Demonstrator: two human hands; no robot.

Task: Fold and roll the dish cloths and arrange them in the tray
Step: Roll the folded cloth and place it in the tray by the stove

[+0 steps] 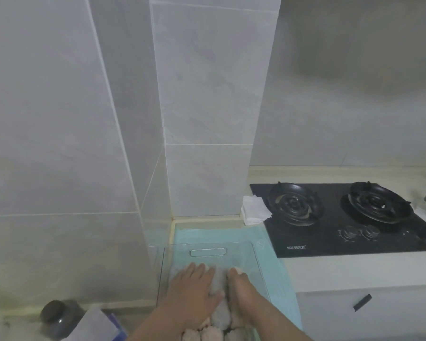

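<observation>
Head view: left hand [192, 289] and right hand [241, 287] press straight fingers [197, 269] either side of a grey roll [218, 281] in the tray [255, 257], other rolls [209, 334] packed, its upper end unfilled.

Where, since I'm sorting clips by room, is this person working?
Most likely a home kitchen: a black two-burner gas stove is set into a pale counter, the walls behind are tiled, and rolled dish cloths lie in a clear tray beside the stove.
</observation>
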